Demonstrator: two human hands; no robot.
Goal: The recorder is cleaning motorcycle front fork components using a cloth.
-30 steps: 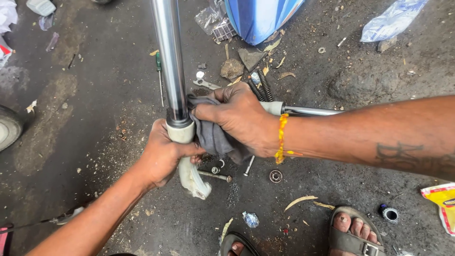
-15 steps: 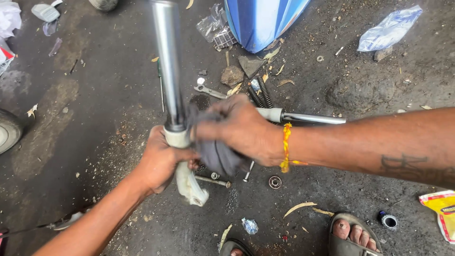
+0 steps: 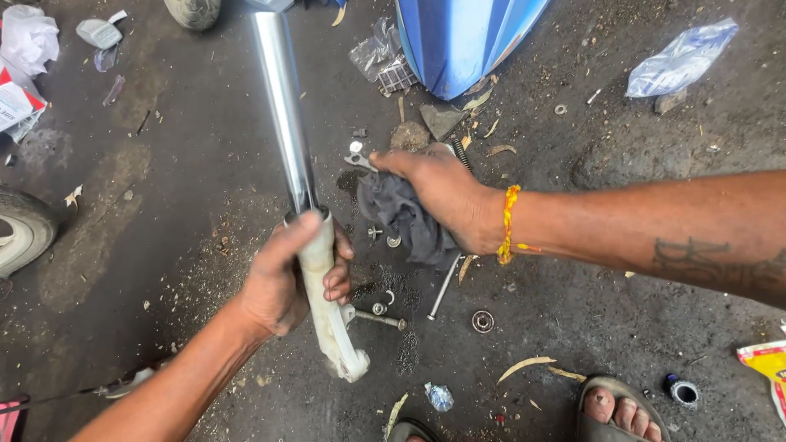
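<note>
My left hand [image 3: 291, 274] grips the whitish lower leg of a motorcycle fork [image 3: 327, 311], just below its seal. The fork's shiny chrome tube [image 3: 282, 106] rises up and away toward the top of the view. My right hand [image 3: 438, 192] holds a dark grey rag [image 3: 401, 217] and sits to the right of the tube, apart from it. An orange thread band circles my right wrist. The fork's bottom end points at the dirty ground near my feet.
Small parts lie on the oily ground under my hands: a long bolt [image 3: 442, 286], a bearing [image 3: 482, 321], washers, a spanner [image 3: 359, 160]. A blue fender [image 3: 458, 41] lies at the top, plastic bags [image 3: 679, 57] at right, a tyre [image 3: 20, 233] at left, my sandalled foot [image 3: 610, 409] below.
My right hand with the rag has come off the fork tube and moved right. The left hand keeps its grip on the fork leg.
</note>
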